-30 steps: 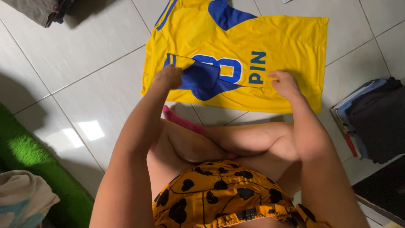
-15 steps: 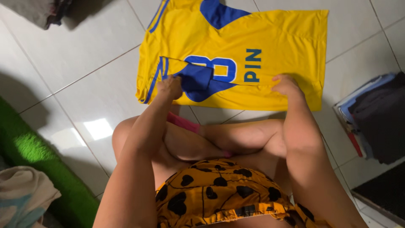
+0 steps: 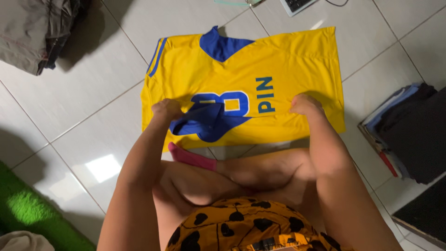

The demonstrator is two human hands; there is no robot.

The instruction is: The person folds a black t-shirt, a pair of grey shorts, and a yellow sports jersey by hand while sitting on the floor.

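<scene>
A yellow sports shirt (image 3: 283, 65) with blue trim and blue lettering lies spread on the white tiled floor in front of my crossed legs. Its near side is folded over, showing a blue panel (image 3: 204, 123). My left hand (image 3: 166, 109) is closed on the folded edge at the shirt's left part. My right hand (image 3: 304, 104) pinches the same folded edge further right, beside the blue lettering.
A stack of folded dark and blue clothes (image 3: 409, 130) sits at the right. A crumpled grey garment (image 3: 32, 32) lies at the top left. A green mat (image 3: 28, 209) is at the bottom left. A keyboard corner (image 3: 297, 4) shows at the top. A dark mat (image 3: 425, 214) is bottom right.
The view has tilted so the shirt sits lower in frame. Both hands still grip the folded near edge, with the left hand now a little further left of the blue panel.
</scene>
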